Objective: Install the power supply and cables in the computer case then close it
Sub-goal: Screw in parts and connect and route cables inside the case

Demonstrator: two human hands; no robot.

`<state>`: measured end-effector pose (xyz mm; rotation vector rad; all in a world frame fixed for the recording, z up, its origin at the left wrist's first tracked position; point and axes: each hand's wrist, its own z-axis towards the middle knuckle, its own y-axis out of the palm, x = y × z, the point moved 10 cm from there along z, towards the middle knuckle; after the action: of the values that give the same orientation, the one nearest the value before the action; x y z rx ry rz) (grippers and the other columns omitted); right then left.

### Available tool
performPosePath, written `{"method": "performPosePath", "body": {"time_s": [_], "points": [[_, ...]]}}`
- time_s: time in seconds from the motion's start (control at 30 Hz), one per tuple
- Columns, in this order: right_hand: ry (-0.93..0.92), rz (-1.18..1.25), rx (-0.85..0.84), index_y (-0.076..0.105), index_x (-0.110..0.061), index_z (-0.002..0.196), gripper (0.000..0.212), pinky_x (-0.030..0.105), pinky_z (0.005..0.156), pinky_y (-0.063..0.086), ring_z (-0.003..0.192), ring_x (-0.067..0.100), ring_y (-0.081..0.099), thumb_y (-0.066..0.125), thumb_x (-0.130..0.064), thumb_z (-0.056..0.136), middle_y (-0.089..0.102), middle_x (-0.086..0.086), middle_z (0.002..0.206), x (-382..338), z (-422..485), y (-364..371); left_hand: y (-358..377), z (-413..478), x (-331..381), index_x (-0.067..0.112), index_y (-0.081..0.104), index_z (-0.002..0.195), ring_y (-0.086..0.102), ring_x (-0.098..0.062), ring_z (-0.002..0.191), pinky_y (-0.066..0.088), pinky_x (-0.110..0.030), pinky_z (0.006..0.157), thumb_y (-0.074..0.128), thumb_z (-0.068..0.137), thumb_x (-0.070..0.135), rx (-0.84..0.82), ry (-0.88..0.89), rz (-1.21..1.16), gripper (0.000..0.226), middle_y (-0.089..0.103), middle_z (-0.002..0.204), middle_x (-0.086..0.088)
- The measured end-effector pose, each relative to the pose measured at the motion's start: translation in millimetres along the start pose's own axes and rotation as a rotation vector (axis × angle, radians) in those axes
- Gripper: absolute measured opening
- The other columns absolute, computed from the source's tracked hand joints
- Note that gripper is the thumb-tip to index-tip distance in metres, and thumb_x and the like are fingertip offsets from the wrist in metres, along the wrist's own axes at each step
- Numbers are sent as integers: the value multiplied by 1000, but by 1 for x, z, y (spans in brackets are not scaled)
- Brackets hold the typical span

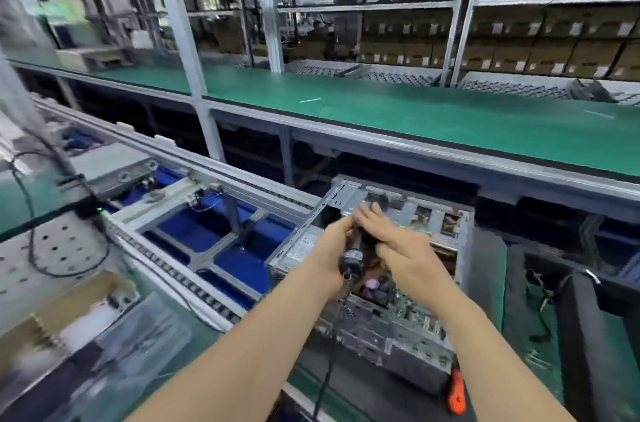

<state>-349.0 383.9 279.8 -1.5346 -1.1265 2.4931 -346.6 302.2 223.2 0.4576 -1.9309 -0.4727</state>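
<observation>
Now left grip (pixel 330 248) clasps screwdriver (pixel 351 260) pointing away along case (pixel 294 250); right grip (pixel 405 252) flat.

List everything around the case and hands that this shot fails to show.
- The electric screwdriver: tip hidden in the head view by the left hand gripping it and the right hand across it.
- The computer case: far interior, head view, covered by both hands and blurred; what sits there is unclear.
- The orange tool beside the case, head view: blurred, kind unclear.
- Labels on the shelf boxes, head view: too small, blurred.
</observation>
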Motion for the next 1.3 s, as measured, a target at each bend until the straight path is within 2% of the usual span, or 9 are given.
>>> {"method": "performPosePath", "body": {"time_s": [0.17, 0.27, 0.37, 0.57, 0.73, 0.8, 0.93, 1.13, 1.3], "points": [[-130, 177, 184, 72, -32, 130, 51, 4, 96, 45, 115, -22, 56, 58, 3, 96, 61, -26, 137, -57, 0, 52, -70, -65, 9, 22, 80, 97, 67, -20, 61, 53, -29, 54, 73, 86, 46, 56, 137, -38, 28, 72, 90, -5], [-105, 214, 221, 75, -32, 122, 39, 4, 89, 47, 105, -17, 63, 67, -6, 94, 70, -21, 125, -78, 3, 97, -122, -111, 22, 24, 70, 121, 63, -22, 53, 52, -29, 49, 67, 88, 33, 106, 245, 17, 34, 69, 93, -11], [-72, 377, 180, 72, -29, 117, 31, 9, 83, 53, 100, -8, 68, 73, -10, 92, 72, -13, 111, -98, 5, 153, -182, -157, 21, 13, 72, 85, 58, -25, 50, 49, -30, 48, 69, 79, 40, 256, 215, 126, 28, 60, 67, -12], [293, 505, -41, 51, -27, 123, 50, 45, 92, 60, 97, 10, 73, 84, -30, 86, 69, -5, 112, -92, 2, 294, -292, -227, 4, 10, 59, 101, 58, -21, 52, 47, -25, 43, 72, 82, 37, 465, 163, 190, 35, 60, 84, -17], [703, 850, -204, 51, -4, 130, 44, 61, 94, 58, 98, 37, 76, 75, -9, 94, 73, 24, 115, -62, -21, 415, -364, -244, -22, 10, 61, 109, 66, -24, 66, 53, -29, 49, 57, 90, 26, 475, 60, 327, 25, 71, 89, -12], [827, 872, -229, 59, 2, 127, 33, 60, 90, 60, 96, 42, 76, 70, -7, 98, 77, 24, 106, -46, -36, 453, -400, -242, -35, 22, 70, 98, 68, -23, 78, 55, -33, 66, 60, 83, 30, 483, -26, 512, 20, 72, 97, -7], [994, 835, -162, 59, 0, 120, 24, 50, 80, 63, 85, 34, 74, 69, -6, 99, 78, 19, 94, -14, -67, 499, -443, -225, -61, 30, 63, 134, 61, -21, 119, 46, -26, 91, 56, 95, 31, 390, -127, 1003, 40, 66, 128, 2], [1129, 725, 15, 57, -18, 117, 29, 31, 52, 53, 73, 25, 69, 74, -10, 95, 75, 20, 108, 8, -94, 535, -477, -215, -99, 19, 69, 116, 66, -19, 85, 51, -32, 77, 70, 86, 34, 334, -84, 1151, 33, 72, 94, -4], [1121, 698, 7, 56, -18, 129, 39, 32, 55, 54, 81, 26, 71, 69, -3, 96, 76, 22, 110, 4, -88, 555, -497, -211, -101, 21, 66, 126, 60, -26, 93, 48, -34, 85, 61, 92, 22, 405, 9, 1160, 34, 57, 103, -12]]}}
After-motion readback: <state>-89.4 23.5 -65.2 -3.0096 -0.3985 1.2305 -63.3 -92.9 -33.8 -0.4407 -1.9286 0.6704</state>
